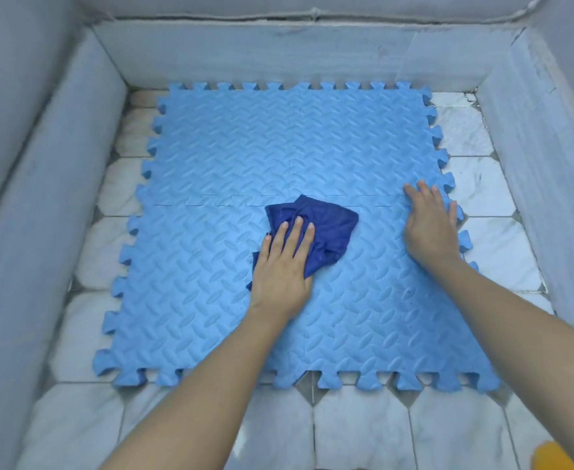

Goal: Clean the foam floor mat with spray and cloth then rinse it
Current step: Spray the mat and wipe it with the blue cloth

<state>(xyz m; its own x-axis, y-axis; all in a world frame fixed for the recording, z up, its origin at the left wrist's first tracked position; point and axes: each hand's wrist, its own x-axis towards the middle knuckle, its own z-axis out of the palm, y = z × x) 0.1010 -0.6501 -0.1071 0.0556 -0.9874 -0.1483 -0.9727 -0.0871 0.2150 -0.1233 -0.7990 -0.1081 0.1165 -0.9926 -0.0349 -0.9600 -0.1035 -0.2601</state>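
A light blue foam floor mat (pixel 231 157) of interlocking puzzle tiles lies flat on the tiled floor. A crumpled dark blue cloth (pixel 329 225) rests near the mat's middle. My left hand (pixel 282 262) presses flat on the cloth's near left part, fingers spread forward. My right hand (pixel 429 225) lies palm down on the mat near its right edge, fingers apart, holding nothing. No spray bottle is in view.
White marble floor tiles (pixel 356 432) surround the mat. Low pale walls (pixel 261 52) enclose the floor at the back, left and right. A yellow object (pixel 550 457) shows at the bottom right corner, mostly cut off.
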